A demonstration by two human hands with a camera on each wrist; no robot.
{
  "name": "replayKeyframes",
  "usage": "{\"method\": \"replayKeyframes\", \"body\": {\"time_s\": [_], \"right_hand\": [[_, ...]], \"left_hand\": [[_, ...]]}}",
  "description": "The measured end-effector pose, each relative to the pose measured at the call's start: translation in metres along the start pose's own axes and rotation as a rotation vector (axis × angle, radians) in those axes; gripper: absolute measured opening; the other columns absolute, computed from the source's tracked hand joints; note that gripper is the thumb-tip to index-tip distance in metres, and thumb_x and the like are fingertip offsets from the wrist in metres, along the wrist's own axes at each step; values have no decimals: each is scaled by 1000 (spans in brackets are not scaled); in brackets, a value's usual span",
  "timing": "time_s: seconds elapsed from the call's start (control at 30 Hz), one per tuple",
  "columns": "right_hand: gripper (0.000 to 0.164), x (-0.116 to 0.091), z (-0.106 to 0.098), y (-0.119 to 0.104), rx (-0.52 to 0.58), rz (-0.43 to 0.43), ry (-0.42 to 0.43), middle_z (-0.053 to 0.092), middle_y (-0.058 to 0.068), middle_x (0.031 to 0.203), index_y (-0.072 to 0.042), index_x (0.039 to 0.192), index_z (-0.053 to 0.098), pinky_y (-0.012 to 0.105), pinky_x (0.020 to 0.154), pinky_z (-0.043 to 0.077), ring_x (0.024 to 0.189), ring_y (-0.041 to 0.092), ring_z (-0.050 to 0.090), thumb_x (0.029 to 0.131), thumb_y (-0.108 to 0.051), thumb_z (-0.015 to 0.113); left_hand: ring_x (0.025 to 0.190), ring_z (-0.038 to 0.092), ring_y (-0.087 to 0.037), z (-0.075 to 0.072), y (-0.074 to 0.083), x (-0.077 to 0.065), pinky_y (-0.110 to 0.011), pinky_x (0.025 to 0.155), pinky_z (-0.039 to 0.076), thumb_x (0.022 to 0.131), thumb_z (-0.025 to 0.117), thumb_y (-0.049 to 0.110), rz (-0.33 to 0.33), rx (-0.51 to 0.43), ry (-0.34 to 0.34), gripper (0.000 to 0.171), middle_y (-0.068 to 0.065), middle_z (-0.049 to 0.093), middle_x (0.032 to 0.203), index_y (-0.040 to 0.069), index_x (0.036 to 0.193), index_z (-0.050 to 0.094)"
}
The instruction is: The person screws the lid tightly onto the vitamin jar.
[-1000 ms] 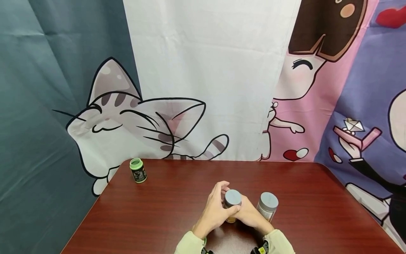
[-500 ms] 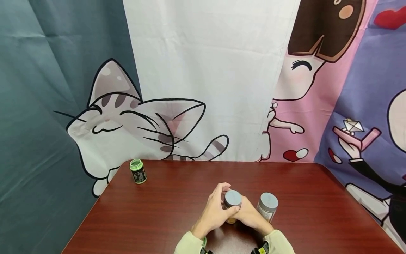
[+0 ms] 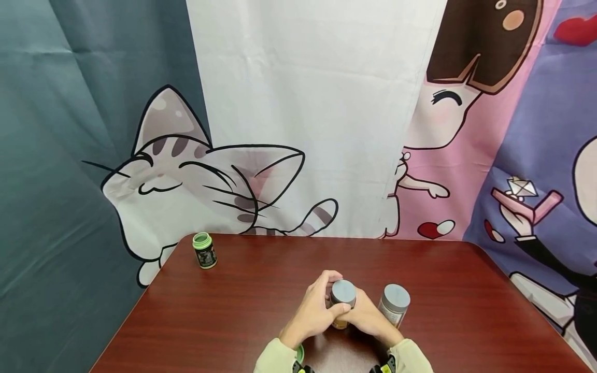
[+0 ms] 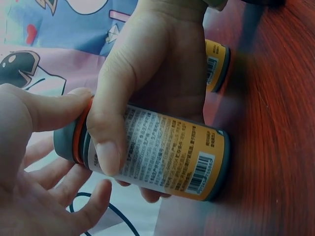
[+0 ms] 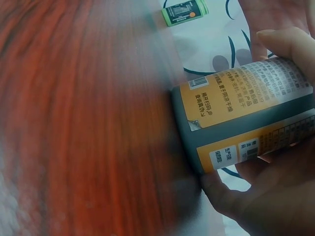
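Near the front of the table, a pill bottle (image 3: 344, 292) with a grey lid stands between both hands. My right hand (image 3: 370, 317) wraps its body, the thumb lying across the white and orange label in the left wrist view. My left hand (image 4: 29, 132) pinches the lid (image 4: 64, 142), thumb on one side and fingers on the other. Just under the lid an orange band (image 4: 78, 132) shows. In the right wrist view the bottle's dark base (image 5: 184, 132) is close to the tabletop; the lid is out of frame there.
A second grey-lidded bottle (image 3: 394, 304) stands right beside my right hand. At the far left of the table is a small lidless green and black jar (image 3: 205, 251). Part of a green round thing (image 3: 300, 354) shows by my left sleeve. Printed cloth hangs behind the table.
The hands keep their hold on the bottle and lid. My left wrist shifts slightly, showing more of the green round thing by the sleeve. The head view moves a little.
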State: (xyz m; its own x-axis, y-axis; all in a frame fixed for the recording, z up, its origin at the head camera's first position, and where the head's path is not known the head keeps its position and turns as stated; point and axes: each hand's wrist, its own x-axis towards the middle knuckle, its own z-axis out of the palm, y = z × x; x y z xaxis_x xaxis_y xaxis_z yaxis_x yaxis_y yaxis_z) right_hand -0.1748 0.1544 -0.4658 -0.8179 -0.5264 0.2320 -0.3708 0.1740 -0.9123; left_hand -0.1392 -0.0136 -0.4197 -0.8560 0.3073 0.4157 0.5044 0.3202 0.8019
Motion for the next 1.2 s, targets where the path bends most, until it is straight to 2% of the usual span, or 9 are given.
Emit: {"method": "replayKeyframes", "body": {"time_s": [0.23,0.43,0.53,0.6,0.67,0.77,0.93,1.2], "right_hand": [[38,0,0,0,-12,-16,13,64,7,101,-7,112,58,26,79,46,89,10,59,77,-15,71],[42,0,0,-1,-28,-15,24,63,7,104,-5,115,57,25,81,45,92,9,58,77,-14,72],[45,0,0,-3,-36,-17,28,62,9,105,-2,117,55,25,81,46,92,7,57,77,-12,73],[44,-2,0,-12,-45,-22,27,62,11,105,2,116,55,25,79,46,91,6,57,77,-10,72],[43,-3,1,-24,-50,-1,24,62,11,102,3,114,55,25,78,46,89,6,57,76,-9,72],[42,-3,1,-24,-56,18,27,62,9,100,0,111,56,25,77,46,87,8,57,74,-11,73],[45,-1,0,-4,-49,25,33,63,6,99,-4,112,57,25,77,46,86,9,58,72,-13,75],[43,-3,2,-26,-68,7,25,63,9,100,1,112,56,25,77,46,87,7,57,74,-10,72]], "left_hand": [[84,56,-10,-3,-3,0,-31,74,49,78,71,11,34,-9,-51,52,0,57,110,16,122,44],[90,56,-7,-1,-2,0,-25,78,46,77,73,17,14,-6,-39,53,2,57,112,23,121,44],[90,56,-8,0,-2,1,-26,79,46,77,74,23,1,-17,-21,50,2,58,110,23,119,46],[90,56,-8,1,-1,1,-26,79,45,77,74,26,-11,-20,-16,50,3,59,109,20,119,47],[91,56,-8,1,-1,1,-25,79,45,78,73,26,-20,-22,-17,50,3,58,110,18,119,47],[95,56,-6,1,0,1,-24,82,44,80,71,25,-5,-8,-21,51,2,57,116,16,122,44],[103,53,-5,1,1,0,-25,87,42,83,67,24,8,33,-40,50,5,54,123,23,126,40],[101,54,-7,3,0,-1,-26,86,43,84,67,22,7,34,-45,48,4,56,119,23,125,41]]}}
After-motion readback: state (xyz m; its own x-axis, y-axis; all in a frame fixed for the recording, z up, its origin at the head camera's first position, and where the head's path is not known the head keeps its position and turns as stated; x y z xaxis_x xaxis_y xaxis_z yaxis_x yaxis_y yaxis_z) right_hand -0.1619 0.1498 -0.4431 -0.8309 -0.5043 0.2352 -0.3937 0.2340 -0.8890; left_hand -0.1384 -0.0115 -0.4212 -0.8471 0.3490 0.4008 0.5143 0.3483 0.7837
